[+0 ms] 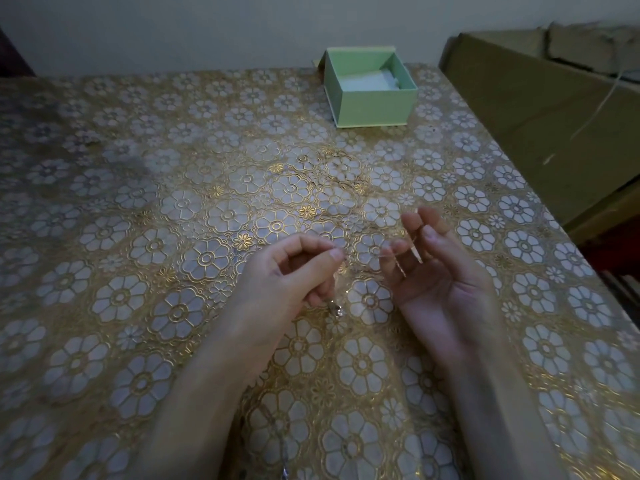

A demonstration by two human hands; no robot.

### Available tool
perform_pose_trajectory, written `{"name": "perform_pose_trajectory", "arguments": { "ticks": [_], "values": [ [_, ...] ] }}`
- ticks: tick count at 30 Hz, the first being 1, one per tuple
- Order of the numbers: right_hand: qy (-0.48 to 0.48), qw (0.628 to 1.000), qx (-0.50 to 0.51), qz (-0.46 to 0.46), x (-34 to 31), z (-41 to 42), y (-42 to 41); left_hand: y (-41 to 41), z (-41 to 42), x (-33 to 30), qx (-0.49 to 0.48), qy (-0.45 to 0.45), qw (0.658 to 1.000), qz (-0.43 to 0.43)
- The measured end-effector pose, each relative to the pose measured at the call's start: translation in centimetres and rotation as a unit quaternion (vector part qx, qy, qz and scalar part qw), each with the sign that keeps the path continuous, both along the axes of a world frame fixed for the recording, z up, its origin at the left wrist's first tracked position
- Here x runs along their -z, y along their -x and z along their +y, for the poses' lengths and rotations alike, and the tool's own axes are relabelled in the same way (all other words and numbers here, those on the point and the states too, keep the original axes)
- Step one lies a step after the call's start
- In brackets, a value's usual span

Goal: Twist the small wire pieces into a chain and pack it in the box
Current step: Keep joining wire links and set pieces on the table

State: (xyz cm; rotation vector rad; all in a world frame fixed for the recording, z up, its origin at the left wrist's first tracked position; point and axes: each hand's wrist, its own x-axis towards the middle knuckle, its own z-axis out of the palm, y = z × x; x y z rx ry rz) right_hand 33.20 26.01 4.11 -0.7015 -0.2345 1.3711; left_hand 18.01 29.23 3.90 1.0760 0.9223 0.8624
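Two bare hands work a thin silvery wire chain (394, 252): left hand (294, 271) pinches it, right hand (436, 271) loosely curled around it; twisting continues, pale green open box (375, 107) awaits.

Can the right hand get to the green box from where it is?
Probably yes. Nothing stands on the flowery tablecloth between the right hand and the open green box. But its fingers are busy with the thin wire, and the box sits far back.

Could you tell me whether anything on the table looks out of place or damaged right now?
Nothing stands out. The green box sits open and upright at the far edge of the table, and both hands hold the thin wire between them.
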Motion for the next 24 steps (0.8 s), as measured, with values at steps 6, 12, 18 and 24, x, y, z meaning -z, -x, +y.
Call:
{"name": "perform_pose_trajectory", "arguments": {
  "ticks": [6,12,18,24],
  "values": [
    [0.011,1.000,0.008,-0.025,-0.22,-0.16,-0.12,0.16,0.05,-0.29,-0.009,0.002,1.000,0.030],
    [0.016,0.999,0.022,-0.044,-0.19,-0.25,-0.30,0.39,0.04,-0.64,-0.003,-0.020,0.997,0.071],
    [0.007,0.999,0.017,-0.046,-0.12,-0.15,-0.28,0.27,-0.44,-0.98,0.074,-0.092,0.984,0.136],
    [0.038,0.971,0.019,-0.235,0.31,-0.40,0.11,0.19,-0.46,-0.83,0.089,-0.080,0.983,0.141]
  ]
}}
